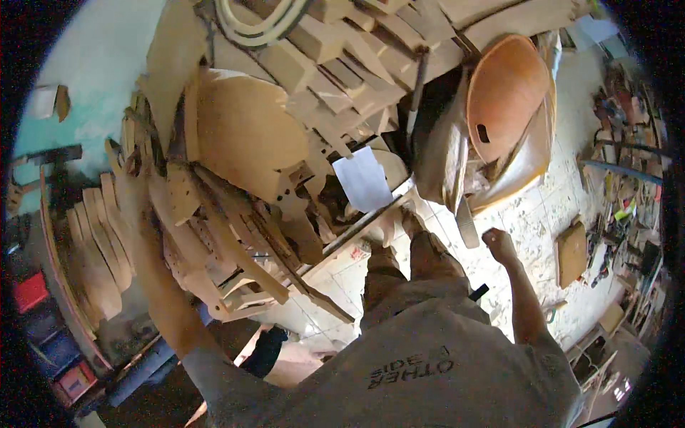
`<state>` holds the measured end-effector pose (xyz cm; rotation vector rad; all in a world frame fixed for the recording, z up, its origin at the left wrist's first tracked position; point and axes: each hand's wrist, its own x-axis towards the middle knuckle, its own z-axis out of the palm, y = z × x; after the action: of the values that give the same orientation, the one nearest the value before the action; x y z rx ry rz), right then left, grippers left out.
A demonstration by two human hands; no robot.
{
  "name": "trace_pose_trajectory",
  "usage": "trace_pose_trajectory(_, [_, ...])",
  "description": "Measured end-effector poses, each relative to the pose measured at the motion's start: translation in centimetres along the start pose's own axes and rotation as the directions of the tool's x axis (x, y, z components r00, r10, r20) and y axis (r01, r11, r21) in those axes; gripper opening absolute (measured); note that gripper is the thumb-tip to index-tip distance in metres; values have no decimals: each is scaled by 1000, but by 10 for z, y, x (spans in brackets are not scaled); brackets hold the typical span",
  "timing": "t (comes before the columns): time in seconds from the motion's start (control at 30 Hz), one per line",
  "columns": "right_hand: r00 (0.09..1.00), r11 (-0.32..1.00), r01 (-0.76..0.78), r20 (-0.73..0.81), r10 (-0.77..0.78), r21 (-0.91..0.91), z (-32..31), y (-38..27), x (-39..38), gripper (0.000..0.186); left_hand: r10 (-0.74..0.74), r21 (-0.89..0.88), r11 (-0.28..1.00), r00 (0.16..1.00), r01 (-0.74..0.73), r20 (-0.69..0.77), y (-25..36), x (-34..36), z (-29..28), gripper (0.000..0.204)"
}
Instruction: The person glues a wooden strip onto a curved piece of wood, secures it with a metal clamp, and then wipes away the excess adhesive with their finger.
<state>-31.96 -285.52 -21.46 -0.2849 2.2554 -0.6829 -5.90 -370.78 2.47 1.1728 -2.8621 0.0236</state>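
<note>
My left arm reaches far out to the left, and my left hand point(130, 167) is among upright brown wooden pieces point(139, 128). Its fingers blend into the wood, so whether it grips one cannot be made out. My right hand point(494, 242) hangs at my right side over the floor, fingers curled closed, with nothing visible in it. Nearest to it is the lower end of a narrow wooden strip point(467, 227). Ahead of me lie a large curved brown panel point(246, 132) and a white sheet of paper point(364, 180).
Stacked cut wooden parts point(342, 64) fill the far side. An orange-brown oval shell point(510, 96) with a slot leans at the right. Long boards point(242, 260) jut toward my legs. A flat board point(571, 255) lies on the littered tile floor point(531, 214). Curved slats point(100, 250) stand at left.
</note>
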Motion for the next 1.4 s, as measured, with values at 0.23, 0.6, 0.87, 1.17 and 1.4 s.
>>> trace_pose_trajectory(0.23, [990,996,29,-142,-16,88,24,75,-50,19,128,-385,909,986,-161,-111,138,-53,-68,52])
trace_pose_trajectory(0.6, [714,777,-278,-419,560,565,95,209,-332,40,398,-659,555,857,-508,-326,393,-183,-157,49])
trace_pose_trajectory(0.87, [494,644,-169,-502,710,746,124,320,-430,37,877,-861,335,461,-382,137,574,-393,6,17])
trace_pose_trajectory(1.17, [254,482,-262,-422,870,836,127,467,-589,41,731,-597,682,364,-423,577,664,-582,321,32])
trace_pose_trajectory(1.4, [-90,201,134,-190,978,970,156,567,-700,40,587,-262,657,263,-707,766,829,-687,288,65])
